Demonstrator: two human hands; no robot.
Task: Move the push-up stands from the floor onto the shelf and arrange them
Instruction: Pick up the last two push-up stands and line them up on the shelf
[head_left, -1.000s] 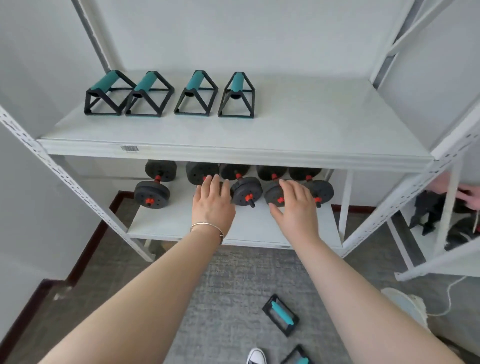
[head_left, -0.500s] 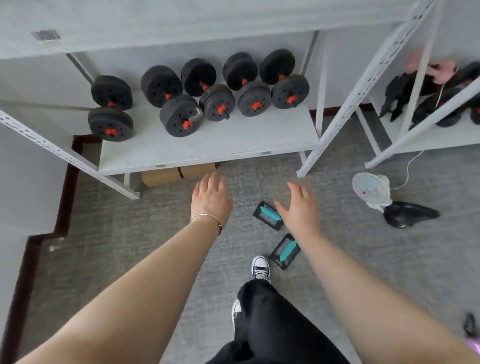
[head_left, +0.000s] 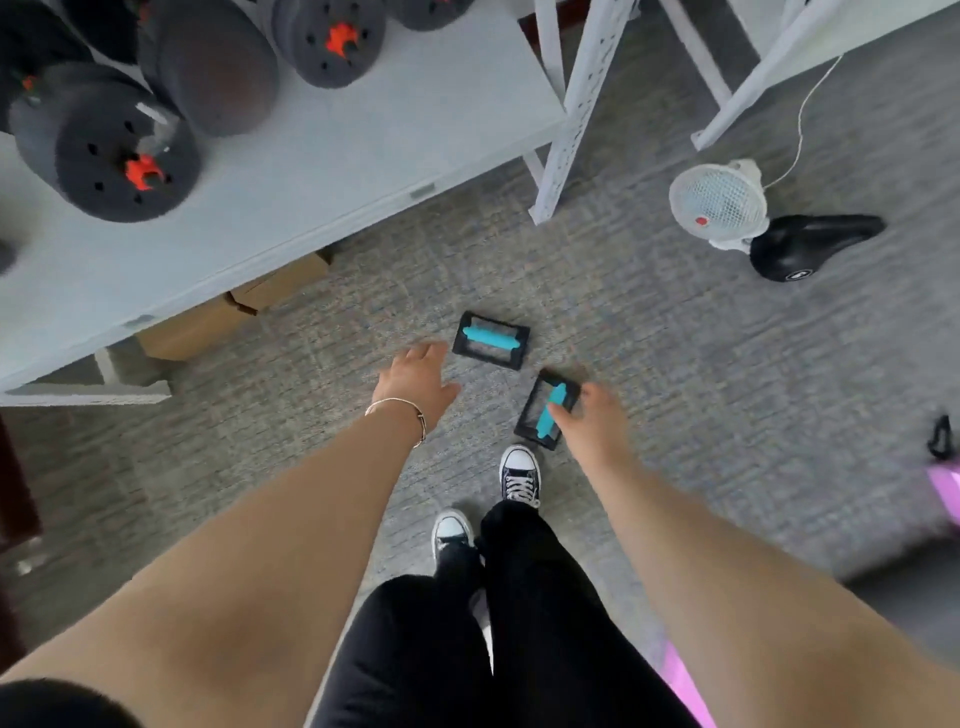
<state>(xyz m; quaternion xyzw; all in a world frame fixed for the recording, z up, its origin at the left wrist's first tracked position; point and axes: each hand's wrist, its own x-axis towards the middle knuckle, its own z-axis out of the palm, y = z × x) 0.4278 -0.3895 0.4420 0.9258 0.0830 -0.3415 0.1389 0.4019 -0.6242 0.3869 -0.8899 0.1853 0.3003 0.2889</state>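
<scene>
Both bare arms are extended downward toward a grey, woven-textured carpet (head_left: 675, 364). The left hand (head_left: 415, 382) is spread with fingers loosely splayed and empty, held just beside the farther push-up stand (head_left: 491, 340) without touching it; a thin metal bracelet (head_left: 402, 413) is worn at the wrist. The right hand (head_left: 592, 415) is blurred; its fingertips (head_left: 558, 413) are seen at the teal grip of the nearer push-up stand (head_left: 545, 410), but whether the grip is closed upon cannot be told.

Two push-up stands are counted on the floor, near each other and just ahead of two black-and-white laced sneakers (head_left: 519, 475). Each stand is formed of a black rectangular frame crossed by a cylindrical teal foam bar; the farther one lies roughly crosswise, the nearer one is angled away.

A white metal shelf (head_left: 322, 171) with perforated uprights is seen at upper left, bearing round black dumbbell plates (head_left: 111, 156) with orange-red hubs; at least three are visible. Brown cardboard boxes (head_left: 234, 312) are tucked beneath it. At the right, one small white fan (head_left: 719, 205) and one glossy black saddle-shaped object (head_left: 810, 247) rest on the carpet, touching.
</scene>
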